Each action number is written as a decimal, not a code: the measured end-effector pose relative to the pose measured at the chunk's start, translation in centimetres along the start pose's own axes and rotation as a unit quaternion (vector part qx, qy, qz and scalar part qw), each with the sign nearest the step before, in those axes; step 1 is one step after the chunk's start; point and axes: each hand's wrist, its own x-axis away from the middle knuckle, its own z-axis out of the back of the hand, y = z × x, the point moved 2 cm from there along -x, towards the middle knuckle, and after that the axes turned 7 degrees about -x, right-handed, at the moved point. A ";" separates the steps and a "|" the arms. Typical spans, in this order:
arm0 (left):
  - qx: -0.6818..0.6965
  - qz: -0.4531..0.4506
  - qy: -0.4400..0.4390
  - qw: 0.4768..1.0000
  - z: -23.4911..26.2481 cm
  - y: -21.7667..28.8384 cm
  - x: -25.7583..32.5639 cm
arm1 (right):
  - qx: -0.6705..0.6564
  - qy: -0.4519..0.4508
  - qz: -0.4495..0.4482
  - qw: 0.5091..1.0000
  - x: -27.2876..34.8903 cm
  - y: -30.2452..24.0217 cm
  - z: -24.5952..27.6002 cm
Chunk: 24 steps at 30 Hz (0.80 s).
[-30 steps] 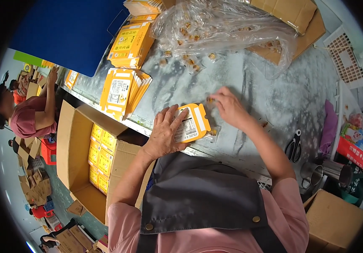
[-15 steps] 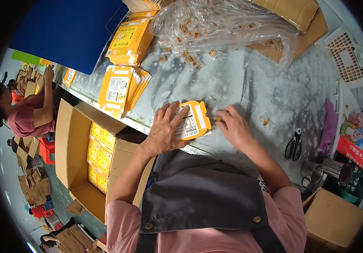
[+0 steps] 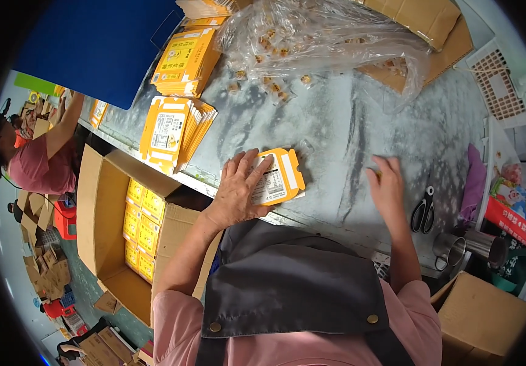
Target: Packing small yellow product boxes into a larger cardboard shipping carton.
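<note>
My left hand (image 3: 238,188) lies across a flat orange-yellow carton (image 3: 276,178) at the table's near edge, gripping it with its fingers over the printed face. The carton's notched end flap points right. My right hand (image 3: 387,186) is farther right, low over the tabletop. Its fingers are bent around a small clear-wrapped piece, of which only a yellowish bit shows. A scrap of clear wrapper (image 3: 304,147) lies just beyond the carton.
Stacks of flat cartons (image 3: 168,131) stand at the left. A clear plastic bag (image 3: 330,43) of wrapped pieces spreads at the back. Scissors (image 3: 423,210) and metal mugs (image 3: 451,249) are at the right. An open cardboard box (image 3: 95,213) holds packed yellow boxes; a co-worker (image 3: 43,161) stands beyond.
My right hand has moved right, from beside the carton to where a wrapped piece lay on the table. My left hand stays on the carton. The co-worker's arm has moved up.
</note>
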 end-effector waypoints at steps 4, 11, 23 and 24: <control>-0.003 -0.001 0.001 1.000 -0.3 -0.2 0.1 | -0.132 -0.051 0.091 0.986 -3.3 -5.3 -5.1; 0.010 0.017 0.013 1.000 0.1 0.2 0.1 | -0.333 -0.242 0.096 0.906 -3.6 -9.2 -10.4; 0.095 0.125 0.322 0.934 -1.3 6.5 -1.1 | -0.544 -0.033 0.101 0.832 2.7 -13.0 -7.3; 0.117 0.090 0.317 0.937 -0.8 7.0 -0.6 | -0.496 -0.002 0.146 0.856 2.2 -12.8 -6.0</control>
